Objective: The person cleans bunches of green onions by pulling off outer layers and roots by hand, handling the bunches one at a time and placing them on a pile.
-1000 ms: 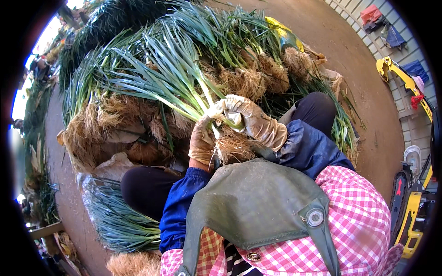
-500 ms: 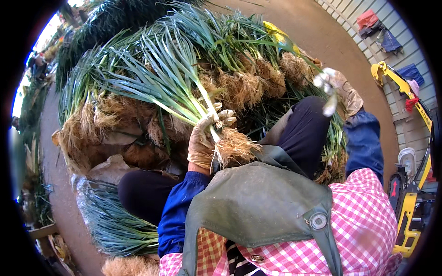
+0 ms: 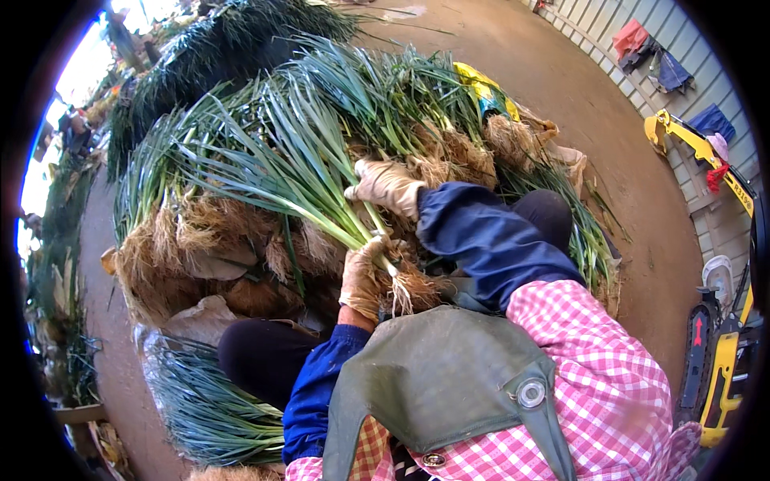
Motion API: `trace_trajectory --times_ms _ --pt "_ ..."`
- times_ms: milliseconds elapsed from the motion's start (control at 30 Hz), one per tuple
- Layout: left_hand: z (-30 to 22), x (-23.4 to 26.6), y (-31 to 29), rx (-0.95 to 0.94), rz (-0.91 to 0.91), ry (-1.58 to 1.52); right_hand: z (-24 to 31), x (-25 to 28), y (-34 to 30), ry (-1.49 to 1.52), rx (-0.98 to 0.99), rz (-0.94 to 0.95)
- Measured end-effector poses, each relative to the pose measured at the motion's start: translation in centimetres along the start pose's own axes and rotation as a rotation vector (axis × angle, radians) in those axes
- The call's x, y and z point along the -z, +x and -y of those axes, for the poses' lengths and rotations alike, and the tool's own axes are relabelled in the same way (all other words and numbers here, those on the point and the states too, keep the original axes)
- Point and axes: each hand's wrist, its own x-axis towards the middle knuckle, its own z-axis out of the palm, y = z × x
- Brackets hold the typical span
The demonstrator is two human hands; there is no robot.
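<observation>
My left hand (image 3: 362, 276), in a tan glove, is closed round the lower stems of a bunch of green garlic (image 3: 329, 220). The bunch has long, narrow blue-green leaves that fan to the upper left. Its bushy pale roots (image 3: 407, 290) hang to the right of that hand, above my lap. Just above it, my right hand (image 3: 387, 187), gloved the same way, has its fingers curled at a stem on the bunch's right side. The fingertips are partly hidden by the stems.
A large heap of rooted green garlic (image 3: 180, 216) lies in front of me. Another pile (image 3: 216, 401) rests on plastic at lower left. A yellow bag (image 3: 485, 88) lies behind the heap. At right stands a yellow machine arm (image 3: 702, 148) beside a ribbed wall (image 3: 589, 32).
My right hand has come in from the far right to the bunch; the pale, blurred thing it held is no longer seen in it. My left hand still grips the bunch.
</observation>
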Motion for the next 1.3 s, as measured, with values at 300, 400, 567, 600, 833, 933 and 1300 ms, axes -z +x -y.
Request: trace_trajectory --times_ms 300,400,567,600,833,933,1300 --pt "-0.6 -0.1 -1.5 0.055 0.068 -0.266 -0.2 -2.8 1.5 1.273 -0.002 -0.106" --pt "0.1 1.1 -1.7 -0.037 0.100 -0.294 -0.6 -4.8 2.3 1.023 0.010 -0.264" --pt "-0.9 -0.2 -2.8 0.031 0.011 -0.173 -1.0 -6.0 3.3 0.589 0.045 -0.437" --pt "-0.8 -0.1 -2.6 0.052 0.001 -0.164 -0.7 -5.9 2.7 0.535 0.081 -0.517" --pt "-0.2 0.5 -1.2 0.053 0.009 -0.144 -0.9 -4.6 0.2 1.000 0.094 -0.442" --pt "-0.6 1.0 -0.9 0.020 -0.050 -0.124 -0.5 -2.6 -4.0 1.249 0.246 -0.104" --pt "1.0 5.2 0.2 -0.034 0.289 -0.250 -1.9 -2.0 -9.5 1.504 0.443 0.505"
